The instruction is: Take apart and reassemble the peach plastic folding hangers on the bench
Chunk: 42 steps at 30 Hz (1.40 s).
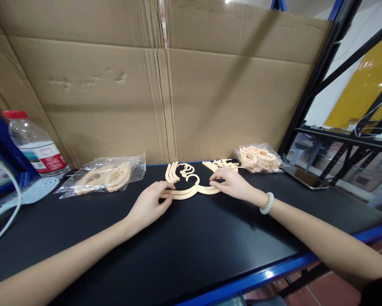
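Note:
A beige plastic clothes hanger (182,195) lies on the black tabletop, its hook pointing away from me. My left hand (151,202) is closed on its left arm, thumb on the near side and fingers over the far side. At the opposite end, my right hand (232,183), with a pale beaded bracelet at the wrist, pinches the right arm; the tip there is hidden behind the fingers. Just beyond the hanger lie several curved hanger arms (172,172) and some loose hooks (187,169). More thin beige pieces (221,164) are spread behind my right hand.
On the left are a clear bag of beige parts (104,176), a hairbrush (39,190) and a red-capped bottle (39,146). Another bag of parts (259,158) and a phone (306,177) lie at the right. Cardboard (235,93) stands along the back edge.

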{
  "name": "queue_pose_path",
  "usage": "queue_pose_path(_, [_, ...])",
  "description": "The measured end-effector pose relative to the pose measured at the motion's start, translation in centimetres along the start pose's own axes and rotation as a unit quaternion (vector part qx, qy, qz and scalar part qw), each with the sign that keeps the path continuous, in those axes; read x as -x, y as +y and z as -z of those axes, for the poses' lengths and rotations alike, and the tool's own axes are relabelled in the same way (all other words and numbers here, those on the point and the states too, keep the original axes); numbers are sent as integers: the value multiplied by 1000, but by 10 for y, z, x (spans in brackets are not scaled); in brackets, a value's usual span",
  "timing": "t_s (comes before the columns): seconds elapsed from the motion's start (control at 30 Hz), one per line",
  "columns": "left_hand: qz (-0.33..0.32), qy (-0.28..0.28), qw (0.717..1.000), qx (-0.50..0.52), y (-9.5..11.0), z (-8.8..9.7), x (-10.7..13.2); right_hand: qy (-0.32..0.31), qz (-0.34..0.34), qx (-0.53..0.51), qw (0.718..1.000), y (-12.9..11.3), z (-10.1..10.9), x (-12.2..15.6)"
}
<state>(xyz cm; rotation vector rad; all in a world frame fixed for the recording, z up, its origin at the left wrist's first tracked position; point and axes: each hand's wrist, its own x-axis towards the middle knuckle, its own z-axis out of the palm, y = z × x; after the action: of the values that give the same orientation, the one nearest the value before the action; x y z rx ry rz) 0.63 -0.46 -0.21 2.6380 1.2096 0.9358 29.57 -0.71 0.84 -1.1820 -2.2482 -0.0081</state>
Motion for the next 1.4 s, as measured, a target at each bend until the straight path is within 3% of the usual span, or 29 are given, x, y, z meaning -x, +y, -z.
queue_pose_path(0.37, [-13, -32, 999, 42, -46, 15, -22, -51, 55, 24, 997, 17, -24, -59])
queue_pose_path(0.6, [-35, -36, 998, 27, -53, 8, -21, -106, 105, 51, 987, 27, -45, -102])
queue_pose_path(0.77, [-60, -25, 998, 19, -57, 6, -21, -104, 121, 44, 986, 33, -54, -107])
queue_pose_path(0.93, [-56, -14, 998, 11, -60, 3, -21, -45, 108, -17, 993, 40, -48, -96])
queue_pose_path(1.1, [-50, -1, 999, 11, -57, 3, -21, 99, 9, -101, 990, 42, -37, -85])
queue_pose_path(1.23, [-37, 40, 998, 10, -51, 5, -19, 180, -76, -186, 963, 31, -22, -69])
queue_pose_path(1.33, [-23, 79, 996, 27, -42, 7, -17, 198, -120, -249, 940, 14, -8, -48])
queue_pose_path(1.4, [-8, 98, 993, 71, -31, 8, -15, 197, -162, -340, 905, 1, -2, -32])
